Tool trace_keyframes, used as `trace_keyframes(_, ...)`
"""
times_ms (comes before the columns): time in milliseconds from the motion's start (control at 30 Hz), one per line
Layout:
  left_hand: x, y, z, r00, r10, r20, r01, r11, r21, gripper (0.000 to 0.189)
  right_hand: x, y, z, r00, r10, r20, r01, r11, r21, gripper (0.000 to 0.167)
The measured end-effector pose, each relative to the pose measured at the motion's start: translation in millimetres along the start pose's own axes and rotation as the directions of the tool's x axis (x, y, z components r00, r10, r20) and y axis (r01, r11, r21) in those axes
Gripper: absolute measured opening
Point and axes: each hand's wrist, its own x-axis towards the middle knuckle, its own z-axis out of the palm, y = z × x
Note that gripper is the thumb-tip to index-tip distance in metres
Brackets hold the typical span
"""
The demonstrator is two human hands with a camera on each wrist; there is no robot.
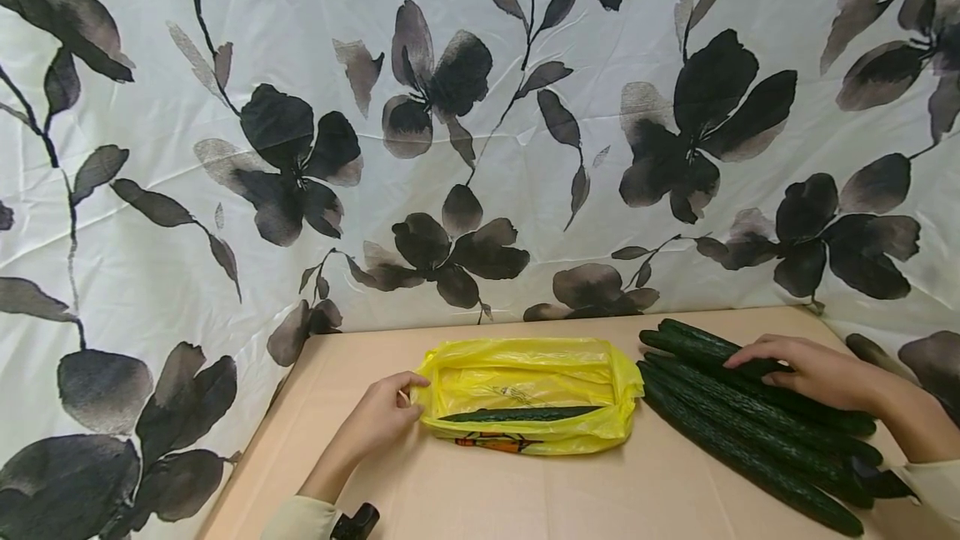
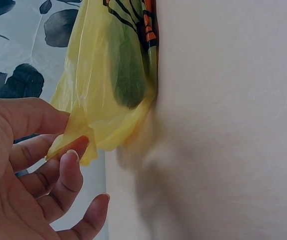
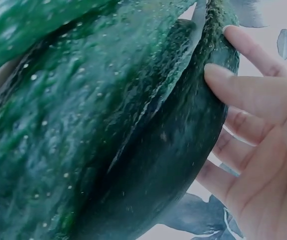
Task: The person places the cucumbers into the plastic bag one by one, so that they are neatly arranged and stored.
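A yellow plastic bag lies on its side in the middle of the table, with a dark green cucumber showing in its opening. My left hand pinches the bag's left end between thumb and fingers. In the left wrist view the rounded end of a cucumber shows through the thin plastic. To the right, several long cucumbers lie side by side. My right hand reaches over the far side of this pile. Its thumb and fingers hold the outermost cucumber from both sides; part of the fingers is hidden behind it.
Everything rests on a light tan tabletop. Behind it hangs a white cloth with dark flower prints, close against the far edge. The bag's right end nearly meets the left ends of the cucumber pile.
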Motion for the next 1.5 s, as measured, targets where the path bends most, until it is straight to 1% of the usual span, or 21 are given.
trace_keyframes(333, -1.1, 0.8, -0.5, 1.000, -0.008, 0.000, 0.008, 1.000, -0.013, 0.034, 7.7, -11.1, -8.1, 1.000, -0.005, 0.021, 0.003, 0.996, 0.089, 0.047)
trace_keyframes(467, -1.5, 0.8, -0.4, 1.000, -0.010, -0.007, 0.010, 1.000, -0.005, 0.034, 13.1, -17.7, -11.9, 1.000, 0.002, 0.030, -0.005, 0.994, 0.108, 0.043)
trace_keyframes(733, 1.7, 2.0, -0.9, 0.999, -0.036, -0.014, 0.036, 0.999, 0.005, 0.033, 21.1, -25.8, -16.7, 0.999, 0.016, 0.045, -0.022, 0.991, 0.134, 0.040)
trace_keyframes(900, 1.0, 2.1, -1.1, 1.000, -0.023, -0.012, 0.023, 1.000, 0.006, 0.034, 27.2, -31.6, -20.6, 0.999, 0.017, 0.040, -0.022, 0.991, 0.130, 0.040)
trace_keyframes(1067, 0.0, 2.9, -1.8, 1.000, -0.008, -0.010, 0.008, 1.000, -0.003, 0.034, 34.2, -39.8, -24.0, 1.000, -0.002, 0.026, -0.001, 0.993, 0.116, 0.039)
trace_keyframes(1400, -1.5, 1.9, -1.5, 1.000, -0.005, 0.000, 0.005, 1.000, -0.017, 0.033, 45.1, -58.8, -26.4, 0.999, -0.005, 0.051, 0.001, 0.998, 0.066, 0.036)
trace_keyframes(1500, -2.1, 1.8, -1.1, 1.000, -0.006, 0.003, 0.007, 1.000, -0.019, 0.033, 48.2, -62.9, -26.1, 0.998, -0.019, 0.053, 0.016, 0.999, 0.051, 0.035)
